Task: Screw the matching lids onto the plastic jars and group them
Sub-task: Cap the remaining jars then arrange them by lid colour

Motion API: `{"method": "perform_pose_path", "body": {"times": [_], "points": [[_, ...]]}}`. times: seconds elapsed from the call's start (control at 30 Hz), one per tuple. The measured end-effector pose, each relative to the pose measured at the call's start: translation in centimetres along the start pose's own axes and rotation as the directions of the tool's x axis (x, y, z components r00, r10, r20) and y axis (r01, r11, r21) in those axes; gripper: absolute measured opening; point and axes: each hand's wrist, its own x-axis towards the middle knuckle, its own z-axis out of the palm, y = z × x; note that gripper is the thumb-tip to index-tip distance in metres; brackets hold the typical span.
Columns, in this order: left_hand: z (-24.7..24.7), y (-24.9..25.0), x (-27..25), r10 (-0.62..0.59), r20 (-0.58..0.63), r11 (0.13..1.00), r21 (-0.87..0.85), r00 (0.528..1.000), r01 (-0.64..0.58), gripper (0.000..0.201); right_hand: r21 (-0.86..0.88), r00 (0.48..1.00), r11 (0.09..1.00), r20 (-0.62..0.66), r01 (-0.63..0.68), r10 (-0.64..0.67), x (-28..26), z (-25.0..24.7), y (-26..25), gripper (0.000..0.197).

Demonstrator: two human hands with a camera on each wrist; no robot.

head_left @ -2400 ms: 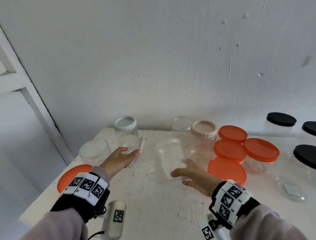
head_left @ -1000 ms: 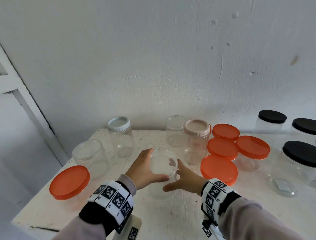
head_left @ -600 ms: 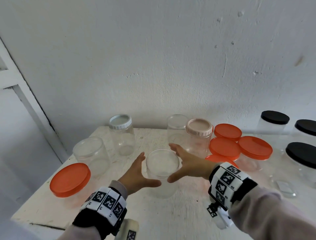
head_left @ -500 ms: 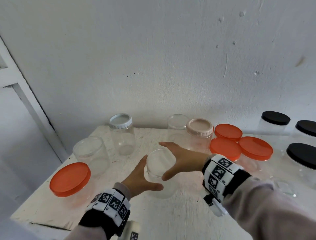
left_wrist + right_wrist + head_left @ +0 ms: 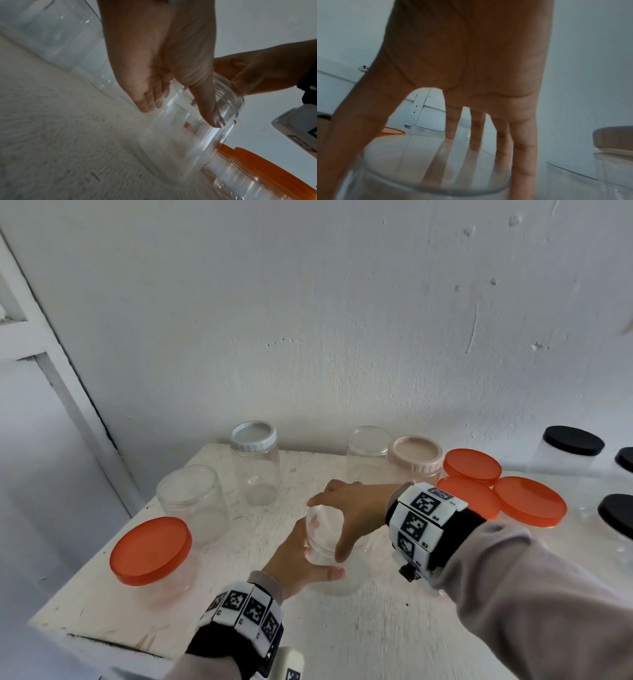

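Observation:
A clear plastic jar (image 5: 337, 575) stands on the white table (image 5: 342, 638) in the middle, with a clear lid (image 5: 323, 530) on its mouth. My left hand (image 5: 308, 559) grips the jar's body from the near left, thumb across the front. My right hand (image 5: 337, 520) reaches over from the right and holds the lid's rim, thumb at the front and fingers at the back. The left wrist view shows my left hand (image 5: 181, 115) wrapped round the jar (image 5: 180, 148), and the right wrist view shows the right fingers (image 5: 523, 155) spread down behind the lid (image 5: 428, 169).
An orange-lidded jar (image 5: 150, 549) and a clear-lidded jar (image 5: 191, 501) stand at the left. Behind are a white-lidded jar (image 5: 255, 460), a clear jar (image 5: 368, 453) and a pink-lidded jar (image 5: 415, 455). Orange-lidded jars (image 5: 529, 501) and black-lidded jars (image 5: 573, 440) crowd the right.
The clear lid went from my left hand onto the jar. My right hand has swung from the jar's right side over its top onto the lid. The left hand stays on the jar.

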Motion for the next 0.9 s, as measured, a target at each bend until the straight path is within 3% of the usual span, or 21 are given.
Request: {"method": "perform_pose_path", "body": {"times": [0.13,0.27,0.4,0.53,0.63,0.77,0.9], "points": [[0.02,0.15,-0.13,0.017,0.005,1.000,0.001,1.000,-0.017,0.076,0.001,0.999,0.999,0.026,0.038,-0.038,0.03,-0.21,0.18,0.099],[0.07,-0.01,0.05,0.021,-0.001,1.000,-0.006,1.000,-0.021,0.076,-0.008,0.999,1.000,0.029,0.021,-0.020,0.31,-0.30,0.21,0.099],[0.11,-0.35,0.01,0.007,-0.022,1.000,-0.013,1.000,-0.008,0.095,-0.029,0.996,0.996,-0.025,-0.084,0.084,0.55,0.24,0.02,0.097],[0.13,-0.37,-0.12,-0.001,-0.030,1.000,0.005,1.000,0.001,0.103,-0.028,0.985,0.985,-0.042,-0.168,0.167,0.60,0.65,0.04,0.108],[0.17,-0.31,-0.09,0.004,-0.027,1.000,0.013,1.000,-0.003,0.103,-0.021,0.992,0.992,0.001,-0.125,0.125,0.40,0.26,0.09,0.113],[0.23,-0.26,0.03,0.014,-0.028,1.000,0.022,1.000,-0.013,0.096,0.026,0.998,0.999,0.050,-0.048,0.046,0.38,-0.29,0.38,0.104],[0.10,-0.48,0.06,0.008,-0.034,1.000,0.012,0.999,-0.007,0.106,-0.008,0.995,0.995,0.012,-0.103,0.103,0.48,0.10,0.20,0.093]]}}
